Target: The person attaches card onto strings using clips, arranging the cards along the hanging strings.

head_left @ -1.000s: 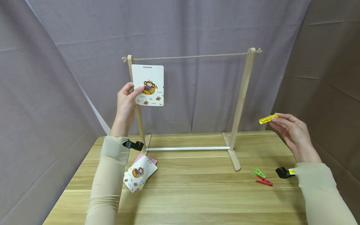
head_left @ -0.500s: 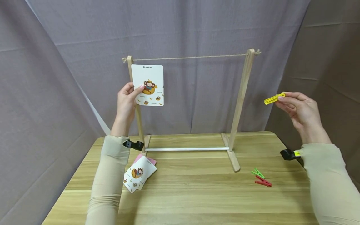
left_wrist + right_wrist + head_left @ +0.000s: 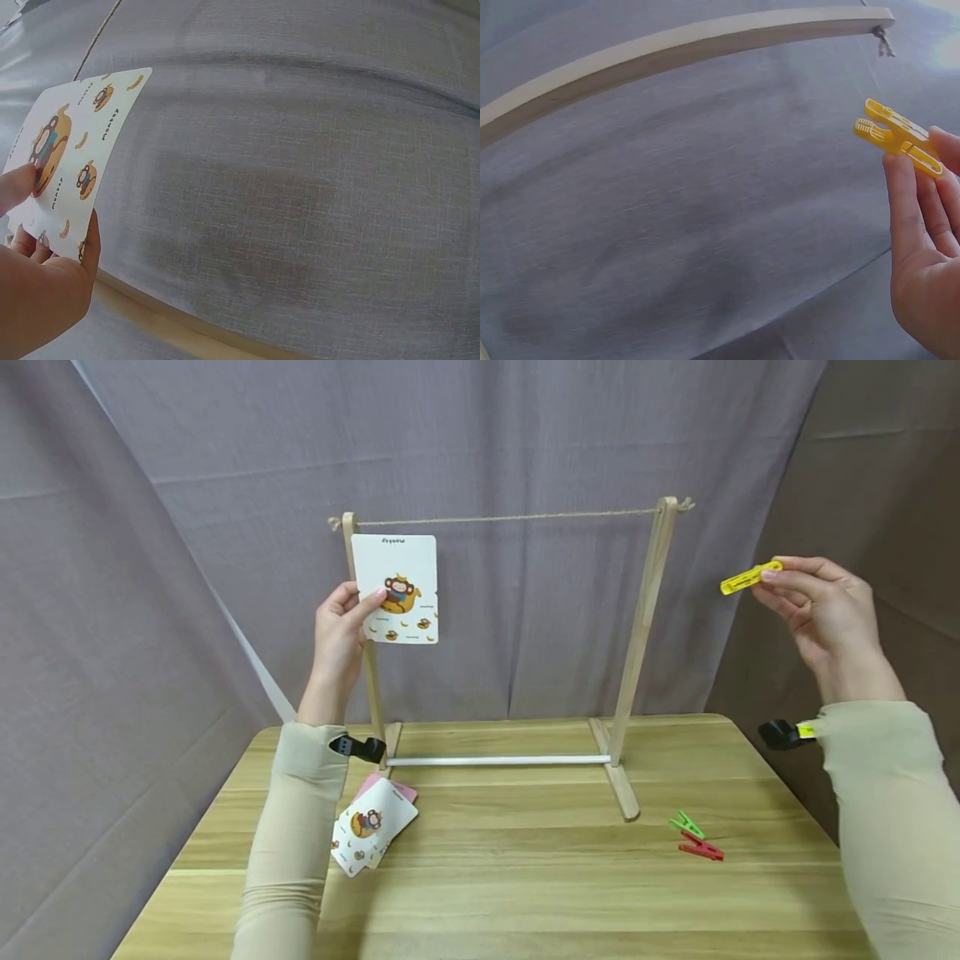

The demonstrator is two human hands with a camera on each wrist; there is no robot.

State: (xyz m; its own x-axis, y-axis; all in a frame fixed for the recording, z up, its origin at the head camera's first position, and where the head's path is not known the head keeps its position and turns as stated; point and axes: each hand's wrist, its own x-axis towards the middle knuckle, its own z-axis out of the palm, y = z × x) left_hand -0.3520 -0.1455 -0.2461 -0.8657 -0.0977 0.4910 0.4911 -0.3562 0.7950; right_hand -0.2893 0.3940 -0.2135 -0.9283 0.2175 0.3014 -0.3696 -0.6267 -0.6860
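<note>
My left hand [image 3: 339, 631] pinches a white monkey card [image 3: 405, 556] by its left side, thumb on the front and fingers behind. The card stands upright in front of the left post, its top edge just below the rope [image 3: 495, 517]; its lettering is upside down in the head view. At the right, my right hand [image 3: 828, 610] holds a yellow clothespin [image 3: 750, 577] between thumb and fingers, raised well above the table and right of the right post. In the right wrist view the jaws of the yellow clothespin [image 3: 889, 131] stand apart.
The rope is strung across a wooden frame [image 3: 641, 635] with a white bottom bar [image 3: 498, 761]. Several cards [image 3: 386, 810] lie overlapping by the left foot. A green clothespin [image 3: 687, 824] and a red clothespin [image 3: 701, 847] lie on the wooden table [image 3: 525, 893]. Grey curtains surround it.
My right hand has risen and moved slightly right with the yellow clothespin. The left hand and its card have stayed nearly still.
</note>
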